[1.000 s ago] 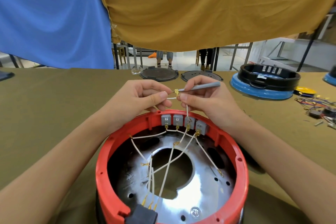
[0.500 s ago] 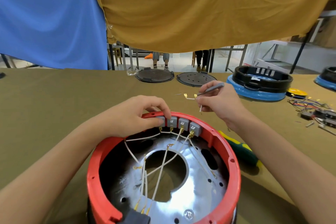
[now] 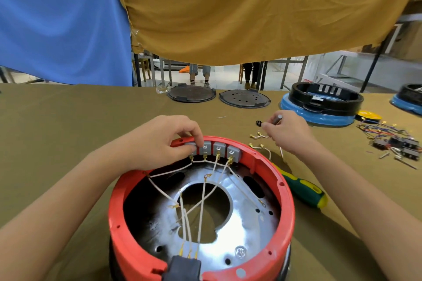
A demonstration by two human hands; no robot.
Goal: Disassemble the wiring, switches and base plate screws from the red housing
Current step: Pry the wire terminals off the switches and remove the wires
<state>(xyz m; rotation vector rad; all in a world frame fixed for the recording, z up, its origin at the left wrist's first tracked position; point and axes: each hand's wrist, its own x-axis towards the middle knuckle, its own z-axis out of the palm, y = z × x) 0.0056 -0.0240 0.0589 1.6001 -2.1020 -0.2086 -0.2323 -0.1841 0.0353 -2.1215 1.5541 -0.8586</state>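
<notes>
The round red housing [image 3: 283,187] stands in front of me with a shiny metal base plate [image 3: 242,219] inside. Several grey switches [image 3: 219,150] line its far rim, and white wires [image 3: 201,203] run from them across the plate to a dark block [image 3: 182,269] at the near rim. My left hand [image 3: 164,141] grips the leftmost switch with curled fingers. My right hand [image 3: 285,130] is over the table beyond the housing, holding a thin grey tool [image 3: 277,118]. Two short loose wires [image 3: 258,136] lie just beside it.
A green and yellow screwdriver [image 3: 303,189] lies right of the housing. Loose coloured wires and switches [image 3: 397,141] are heaped at the far right. A blue and black housing [image 3: 319,107] and two dark round plates [image 3: 191,93] sit at the back. Cloths hang above.
My left hand dropped from the lifted wire to the leftmost switch. My right hand pulled a short wire free, carried it right and set it on the table.
</notes>
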